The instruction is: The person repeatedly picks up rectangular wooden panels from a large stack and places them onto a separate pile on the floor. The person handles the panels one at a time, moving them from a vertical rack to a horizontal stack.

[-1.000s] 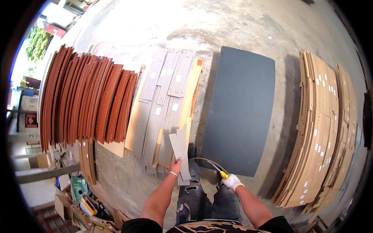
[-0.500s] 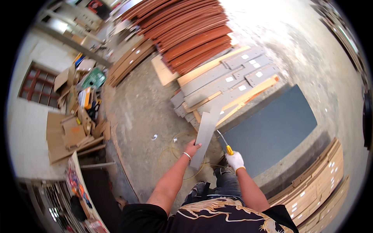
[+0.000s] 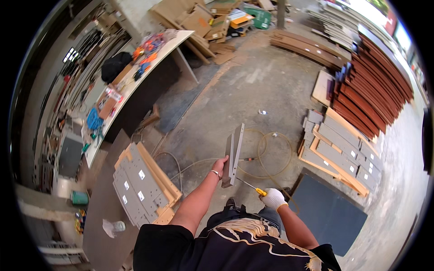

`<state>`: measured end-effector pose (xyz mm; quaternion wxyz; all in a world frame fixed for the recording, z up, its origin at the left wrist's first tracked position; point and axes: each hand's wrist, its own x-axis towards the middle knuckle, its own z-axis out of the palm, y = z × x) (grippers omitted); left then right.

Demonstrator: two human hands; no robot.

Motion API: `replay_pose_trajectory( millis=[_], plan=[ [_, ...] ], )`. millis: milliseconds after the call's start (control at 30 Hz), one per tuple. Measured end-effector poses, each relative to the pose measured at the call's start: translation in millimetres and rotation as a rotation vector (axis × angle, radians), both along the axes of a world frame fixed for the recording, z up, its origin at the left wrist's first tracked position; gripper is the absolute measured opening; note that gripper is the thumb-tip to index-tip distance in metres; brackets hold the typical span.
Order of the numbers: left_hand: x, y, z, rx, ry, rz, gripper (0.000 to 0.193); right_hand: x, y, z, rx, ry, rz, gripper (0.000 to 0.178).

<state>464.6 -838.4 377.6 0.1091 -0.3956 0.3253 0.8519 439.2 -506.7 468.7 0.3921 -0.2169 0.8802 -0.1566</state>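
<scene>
My bare left hand point(image 3: 218, 167), with a pale bracelet at the wrist, is closed on a narrow grey board piece point(image 3: 232, 156). The piece stands nearly upright in front of me, its pale edges dotted with small holes; I cannot tell whether it is one part or two held together. In my right hand point(image 3: 274, 198), which wears a white work glove, is a screwdriver point(image 3: 261, 192) with a yellow handle. Its thin metal shaft points up and left toward the lower end of the board piece, apparently not touching it.
On my left, grey drilled panels point(image 3: 135, 185) lie stacked on a brown table point(image 3: 100, 212). Beyond stands a cluttered workbench point(image 3: 158, 58). A yellowish hose point(image 3: 289, 156) coils on the floor. A dark sheet point(image 3: 330, 212), more grey panels point(image 3: 348, 156) and stacked red-brown boards point(image 3: 375, 86) are at right.
My view has swung left, bringing the workbench and the left panel stack in. The grey board piece has turned from its flat face to its edges. Both hands keep their holds.
</scene>
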Motion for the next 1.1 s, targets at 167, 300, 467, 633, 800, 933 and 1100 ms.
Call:
replay_pose_trajectory(
  millis=[167, 300, 467, 633, 800, 933, 1100],
  plan=[
    [107, -43, 45, -0.300, -0.050, 0.070, 0.039, -12, -97, -10, -0.111, -0.080, -0.344, 0.033],
    [189, -64, 50, -0.362, 0.052, 0.095, 0.043, -19, -158, 1, -0.071, -0.056, -0.270, 0.031],
    [240, -88, 37, -0.578, 0.018, 0.310, 0.046, 57, -176, 26, -0.009, -0.144, 0.163, 0.033],
    [250, -120, 51, -1.319, -0.313, 0.205, 0.056, 110, -148, 13, -0.086, -0.122, 0.359, 0.026],
    [282, -110, 82, -1.327, -0.350, 0.193, 0.054, 131, -170, 24, -0.135, -0.239, 0.197, 0.019],
    [322, -117, 79, -1.177, -0.294, 0.418, 0.049, 137, -175, 12, -0.172, -0.270, 0.087, 0.020],
    [398, -164, 82, -1.501, -0.810, 0.512, 0.057, 128, -150, 0, -0.175, -0.272, -0.019, 0.020]
  ],
)
